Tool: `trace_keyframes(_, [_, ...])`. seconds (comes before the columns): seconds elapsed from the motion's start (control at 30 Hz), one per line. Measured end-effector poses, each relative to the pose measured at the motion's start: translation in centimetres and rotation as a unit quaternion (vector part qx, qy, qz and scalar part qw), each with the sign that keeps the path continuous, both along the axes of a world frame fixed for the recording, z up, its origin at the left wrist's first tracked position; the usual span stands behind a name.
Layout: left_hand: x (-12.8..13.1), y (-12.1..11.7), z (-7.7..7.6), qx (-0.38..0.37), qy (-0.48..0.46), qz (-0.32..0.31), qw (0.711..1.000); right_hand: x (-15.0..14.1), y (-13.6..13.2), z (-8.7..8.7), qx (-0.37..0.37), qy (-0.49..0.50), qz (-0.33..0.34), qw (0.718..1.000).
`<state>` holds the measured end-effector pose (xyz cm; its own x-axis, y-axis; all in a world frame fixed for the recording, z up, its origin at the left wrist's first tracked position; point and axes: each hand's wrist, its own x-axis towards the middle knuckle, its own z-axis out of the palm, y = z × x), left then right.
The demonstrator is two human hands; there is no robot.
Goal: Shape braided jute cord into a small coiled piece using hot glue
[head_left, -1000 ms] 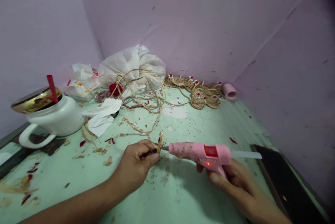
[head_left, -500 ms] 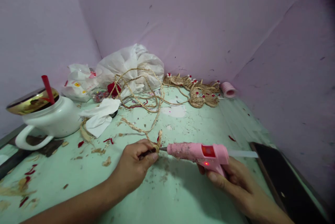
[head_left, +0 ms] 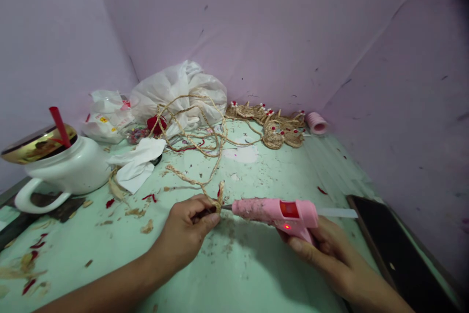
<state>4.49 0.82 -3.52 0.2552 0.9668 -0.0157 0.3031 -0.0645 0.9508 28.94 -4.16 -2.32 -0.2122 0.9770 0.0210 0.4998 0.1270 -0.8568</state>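
My left hand (head_left: 190,232) pinches a piece of braided straw cord (head_left: 220,195) between thumb and fingers, close above the green tabletop. From there the cord runs back in loose loops across the table. My right hand (head_left: 326,249) is wrapped around the handle of a pink hot glue gun (head_left: 273,210). Its red light is on, and a clear glue stick (head_left: 337,213) sticks out of its rear. The metal nozzle points left and meets the cord at my left fingertips; whether glue is coming out I cannot tell.
A white mug (head_left: 78,166) with a gold lid stands at left. White plastic bags (head_left: 179,93) and a red yarn ball (head_left: 156,125) lie behind. Several braided coil pieces (head_left: 274,136) and a pink spool (head_left: 316,123) rest by the wall. A dark phone-like slab (head_left: 395,249) lies at right.
The whole view has shifted slightly left. Both hands keep their hold, with the glue gun's nozzle still at the cord; little else differs.
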Motion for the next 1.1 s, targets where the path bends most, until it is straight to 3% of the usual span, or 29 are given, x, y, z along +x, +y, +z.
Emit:
trace_keyframes(0.5, [-0.12,0.01,-0.16,0.029,0.024,-0.018,0.999,0.1,0.14,0.17,0.034,0.033,0.005,0.999])
trace_keyframes(1.1, [-0.12,-0.08,-0.17,0.053,0.014,-0.047,0.997,-0.07,0.09,0.64,0.059,0.063,-0.034,0.996])
